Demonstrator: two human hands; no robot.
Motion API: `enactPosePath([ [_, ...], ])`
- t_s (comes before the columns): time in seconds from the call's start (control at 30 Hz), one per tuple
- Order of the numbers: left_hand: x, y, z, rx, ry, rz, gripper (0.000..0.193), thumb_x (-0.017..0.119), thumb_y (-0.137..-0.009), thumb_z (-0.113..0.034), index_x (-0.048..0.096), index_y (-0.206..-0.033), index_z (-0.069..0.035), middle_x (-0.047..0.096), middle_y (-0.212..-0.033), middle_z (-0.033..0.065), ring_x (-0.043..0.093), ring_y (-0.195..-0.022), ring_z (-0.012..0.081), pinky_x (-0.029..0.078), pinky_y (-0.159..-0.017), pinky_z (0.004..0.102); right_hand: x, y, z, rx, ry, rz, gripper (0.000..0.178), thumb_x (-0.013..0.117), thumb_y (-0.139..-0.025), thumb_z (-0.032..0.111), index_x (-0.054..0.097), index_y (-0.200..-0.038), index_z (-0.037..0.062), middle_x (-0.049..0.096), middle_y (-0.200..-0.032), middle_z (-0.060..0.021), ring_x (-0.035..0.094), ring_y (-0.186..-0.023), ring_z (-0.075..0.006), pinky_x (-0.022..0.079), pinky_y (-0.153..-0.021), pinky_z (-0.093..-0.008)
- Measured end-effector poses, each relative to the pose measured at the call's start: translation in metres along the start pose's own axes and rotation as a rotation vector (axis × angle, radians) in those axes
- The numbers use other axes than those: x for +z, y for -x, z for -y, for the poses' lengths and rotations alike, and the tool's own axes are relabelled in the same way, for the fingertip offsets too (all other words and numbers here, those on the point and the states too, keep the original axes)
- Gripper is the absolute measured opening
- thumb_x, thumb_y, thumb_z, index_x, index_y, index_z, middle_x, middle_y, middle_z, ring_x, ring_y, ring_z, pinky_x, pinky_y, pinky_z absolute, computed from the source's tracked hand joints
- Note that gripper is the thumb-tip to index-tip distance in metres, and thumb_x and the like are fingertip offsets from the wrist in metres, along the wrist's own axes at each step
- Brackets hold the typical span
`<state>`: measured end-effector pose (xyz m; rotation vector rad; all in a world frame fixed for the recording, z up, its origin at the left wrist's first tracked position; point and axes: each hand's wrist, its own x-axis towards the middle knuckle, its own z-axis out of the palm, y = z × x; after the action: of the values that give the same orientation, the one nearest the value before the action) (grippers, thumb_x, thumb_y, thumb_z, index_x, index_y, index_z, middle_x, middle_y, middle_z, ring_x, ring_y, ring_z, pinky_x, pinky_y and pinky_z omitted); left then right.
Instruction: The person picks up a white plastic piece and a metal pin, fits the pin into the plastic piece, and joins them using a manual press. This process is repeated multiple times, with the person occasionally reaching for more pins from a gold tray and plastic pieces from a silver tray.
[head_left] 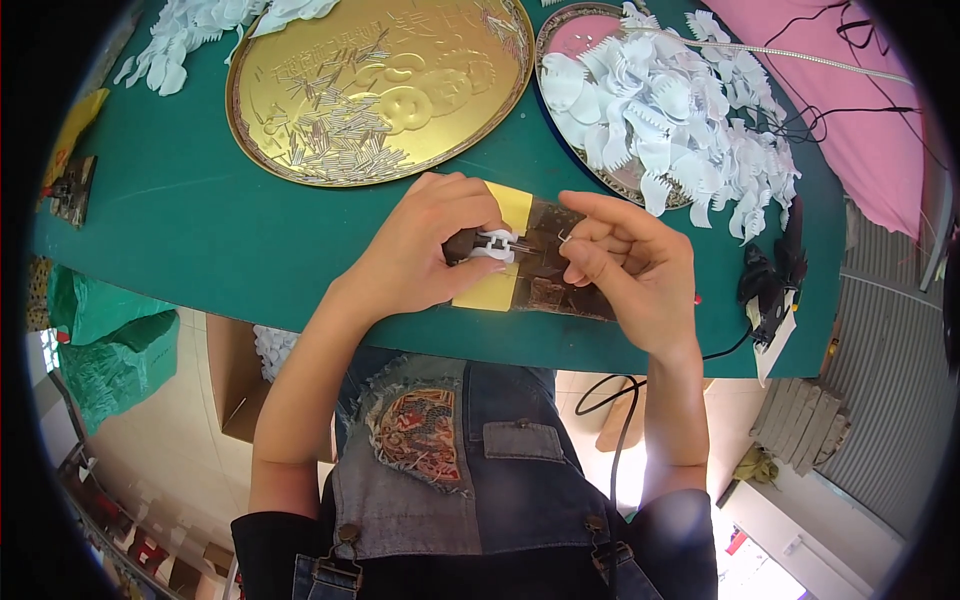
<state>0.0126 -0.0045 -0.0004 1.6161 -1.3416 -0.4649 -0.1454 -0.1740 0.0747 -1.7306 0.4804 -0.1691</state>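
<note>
My left hand (440, 235) is closed around a white plastic hair claw clip (494, 246), gripping it between thumb and fingers. The clip sits above a flat dark brown block (546, 292) with a yellow patch (482, 290) on its left part. Just to the right, my right hand (635, 260) pinches a small thin metal piece (565, 238) between thumb and forefinger. Its exact kind is too small to make out. Thin dark metal prongs (527, 248) show between the clip and my right fingertips.
Beyond my hands, a gold oval tray (440, 140) holds many metal pins (340, 135). A second tray (575, 30) at the far right is heaped with white toothed clip pieces (660, 100). A dark cabled tool (770, 285) lies at the right on the green table (180, 230).
</note>
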Motion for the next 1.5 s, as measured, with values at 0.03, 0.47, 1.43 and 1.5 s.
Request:
enactPosePath([
  [0.03,0.000,0.000,0.000,-0.002,0.006,0.001,0.028,0.080,-0.071,-0.009,0.064,-0.094,-0.008,0.067,-0.095,0.0033,0.061,-0.094,0.0267,0.042,-0.089,0.0366,-0.001,-0.002,0.001,0.068,-0.212,0.029,0.019,0.069,-0.093,0.000,0.071,-0.111,-0.0028,0.071,-0.091,-0.0051,0.067,-0.077,-0.0078,0.055,-0.069,-0.0219],
  [0.47,-0.001,0.001,0.002,0.028,0.044,-0.001,0.022,0.080,-0.077,-0.010,0.067,-0.095,-0.006,0.067,-0.095,0.0037,0.061,-0.092,0.0242,0.041,-0.089,0.0362,-0.012,-0.012,-0.005,0.091,-0.330,0.143,0.016,0.067,-0.095,0.002,0.069,-0.109,-0.0044,0.073,-0.095,-0.0105,0.070,-0.077,-0.0106,0.057,-0.068,-0.0226],
  [1.43,0.005,0.002,0.004,0.116,0.064,-0.130,0.020,0.073,-0.076,-0.007,0.062,-0.092,-0.007,0.060,-0.090,0.0058,0.055,-0.089,0.0271,0.039,-0.084,0.0377,0.017,-0.024,-0.001,0.033,0.145,0.126,0.012,0.072,-0.085,0.002,0.074,-0.096,0.0007,0.057,-0.074,-0.0001,0.041,-0.056,-0.0037,0.034,-0.052,-0.0241],
  [1.5,0.003,0.003,0.002,0.067,0.044,-0.083,0.022,0.074,-0.076,-0.009,0.062,-0.094,-0.006,0.062,-0.095,0.0059,0.057,-0.093,0.0279,0.039,-0.089,0.0386,0.018,-0.025,0.000,0.011,0.201,0.132,0.013,0.072,-0.084,0.002,0.074,-0.096,0.0009,0.056,-0.074,-0.0016,0.040,-0.054,-0.0062,0.034,-0.052,-0.0251],
])
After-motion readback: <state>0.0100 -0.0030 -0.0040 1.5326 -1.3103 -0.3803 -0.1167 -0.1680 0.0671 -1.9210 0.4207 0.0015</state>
